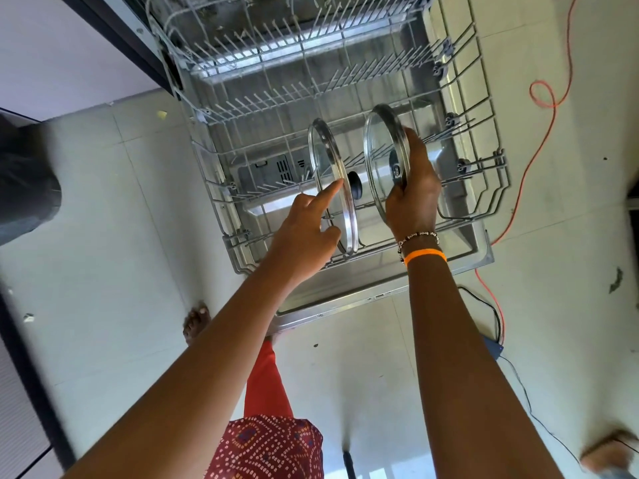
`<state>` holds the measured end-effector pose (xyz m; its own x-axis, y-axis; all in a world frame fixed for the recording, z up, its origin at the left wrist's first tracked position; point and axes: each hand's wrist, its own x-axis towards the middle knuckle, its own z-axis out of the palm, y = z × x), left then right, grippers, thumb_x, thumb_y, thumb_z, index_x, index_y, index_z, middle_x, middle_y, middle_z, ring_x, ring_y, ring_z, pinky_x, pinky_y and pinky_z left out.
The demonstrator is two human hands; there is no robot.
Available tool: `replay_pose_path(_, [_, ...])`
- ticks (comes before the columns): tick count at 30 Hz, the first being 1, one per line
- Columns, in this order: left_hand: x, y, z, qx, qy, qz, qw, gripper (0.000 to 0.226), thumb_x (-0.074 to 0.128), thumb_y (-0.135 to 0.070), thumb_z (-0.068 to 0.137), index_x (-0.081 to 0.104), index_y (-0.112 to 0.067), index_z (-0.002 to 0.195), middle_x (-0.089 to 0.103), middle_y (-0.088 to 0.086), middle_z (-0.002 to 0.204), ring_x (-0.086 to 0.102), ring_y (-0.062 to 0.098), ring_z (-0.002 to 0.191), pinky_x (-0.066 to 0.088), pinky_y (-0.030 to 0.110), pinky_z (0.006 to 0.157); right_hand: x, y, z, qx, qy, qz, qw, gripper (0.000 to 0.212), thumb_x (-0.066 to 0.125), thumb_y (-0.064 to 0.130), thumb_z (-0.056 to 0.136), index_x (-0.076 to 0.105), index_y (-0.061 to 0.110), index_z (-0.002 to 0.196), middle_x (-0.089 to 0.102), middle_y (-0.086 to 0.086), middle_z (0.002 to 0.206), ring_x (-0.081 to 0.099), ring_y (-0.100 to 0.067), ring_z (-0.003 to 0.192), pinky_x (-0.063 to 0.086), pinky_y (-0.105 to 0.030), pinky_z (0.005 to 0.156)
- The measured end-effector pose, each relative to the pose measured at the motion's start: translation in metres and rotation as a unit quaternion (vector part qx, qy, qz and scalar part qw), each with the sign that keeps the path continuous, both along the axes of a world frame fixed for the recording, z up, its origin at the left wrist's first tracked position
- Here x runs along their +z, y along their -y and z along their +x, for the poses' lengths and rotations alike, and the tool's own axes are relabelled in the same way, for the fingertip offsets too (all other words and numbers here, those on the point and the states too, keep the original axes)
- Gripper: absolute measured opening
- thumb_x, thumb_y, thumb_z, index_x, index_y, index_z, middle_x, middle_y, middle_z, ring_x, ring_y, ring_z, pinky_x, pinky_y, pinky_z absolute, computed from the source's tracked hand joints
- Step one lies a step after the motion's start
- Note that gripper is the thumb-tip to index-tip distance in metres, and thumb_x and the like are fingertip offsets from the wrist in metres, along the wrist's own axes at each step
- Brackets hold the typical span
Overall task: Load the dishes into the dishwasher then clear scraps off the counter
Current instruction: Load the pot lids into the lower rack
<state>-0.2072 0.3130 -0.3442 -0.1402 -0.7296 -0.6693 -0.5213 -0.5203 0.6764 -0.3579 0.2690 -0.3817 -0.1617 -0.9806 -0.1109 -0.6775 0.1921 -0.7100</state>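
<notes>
Head view: looking down at a pulled-out dishwasher.
Floor [103, 236]: one big pale tiled floor, with open room on the left of the rack and by the feet.
Dishwasher rack [484, 140]: one wire rack, pulled out over the open door [345, 305]. Many rows of thin prongs fill the back part, with nothing standing in them.
Lids: two glass lids with shiny metal rims, both up on edge in the front part of the rack, side by side with a gap between them.
Left lid [337, 202]: its black knob points to the right.
Right lid [380, 157]: it stands near the rack's right side.
Hands: two.
Left hand [307, 223]: one finger points out straight and touches the left lid's rim. The other fingers are curled and hold nothing.
Right hand [411, 188]: its fingers wrap over the right lid's rim and hold it.
Orange cord [539, 133]: one, lying on the floor just right of the rack.
Wrist bands [423, 252]: two, one orange and one with beads.
</notes>
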Motion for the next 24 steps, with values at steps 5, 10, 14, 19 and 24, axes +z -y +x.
replay_pose_path(5, [0.002, 0.001, -0.002, 0.002, 0.001, 0.005, 1.000, 0.066, 0.045, -0.012, 0.094, 0.019, -0.043, 0.146, 0.034, 0.003, 0.144, 0.047, -0.004, 0.076, 0.042, 0.013, 0.068, -0.014, 0.023, 0.003, 0.015, 0.007, 0.046, 0.999, 0.081, 0.031, -0.028, 0.067, 0.035, 0.008, 0.140, 0.049, -0.014, 0.137, 0.049, -0.023, 0.122, 0.039, -0.008, 0.094])
replay_pose_path(10, [0.001, 0.002, 0.002, -0.026, 0.000, 0.024, 0.999, 0.068, 0.046, -0.016, 0.095, 0.013, -0.046, 0.146, 0.031, 0.006, 0.146, 0.053, 0.009, 0.097, 0.044, 0.019, 0.068, -0.024, 0.028, 0.014, 0.060, 0.027, 0.126, 0.990, 0.076, 0.041, -0.024, 0.073, 0.033, 0.007, 0.142, 0.042, -0.012, 0.143, 0.036, -0.024, 0.135, 0.026, -0.017, 0.109])
replay_pose_path(14, [0.002, 0.006, 0.011, -0.056, 0.009, 0.032, 0.998, 0.070, 0.045, -0.015, 0.095, 0.012, -0.051, 0.144, 0.034, 0.006, 0.145, 0.058, 0.012, 0.088, 0.049, 0.026, 0.064, -0.026, 0.025, 0.014, 0.066, 0.039, 0.151, 0.986, 0.072, 0.047, -0.019, 0.077, 0.034, 0.008, 0.142, 0.041, -0.011, 0.144, 0.038, -0.024, 0.134, 0.027, -0.013, 0.105])
replay_pose_path(19, [0.000, 0.007, 0.020, -0.062, 0.040, 0.012, 0.997, 0.067, 0.043, -0.015, 0.095, 0.017, -0.057, 0.140, 0.046, 0.003, 0.132, 0.051, 0.008, 0.058, 0.038, 0.022, 0.047, -0.028, 0.034, 0.004, 0.017, 0.007, 0.164, 0.986, 0.070, 0.035, -0.022, 0.079, 0.036, 0.009, 0.141, 0.052, -0.017, 0.133, 0.048, -0.029, 0.124, 0.029, -0.003, 0.088])
replay_pose_path(24, [-0.003, 0.003, 0.022, -0.070, 0.051, 0.000, 0.996, 0.067, 0.043, -0.015, 0.095, 0.016, -0.059, 0.138, 0.052, 0.000, 0.128, 0.064, 0.015, 0.076, 0.046, 0.019, 0.050, 0.001, 0.015, -0.024, -0.071, 0.027, 0.055, 0.996, 0.066, 0.033, -0.023, 0.072, 0.045, -0.002, 0.133, 0.059, -0.019, 0.123, 0.056, -0.011, 0.104, 0.034, 0.008, 0.076])
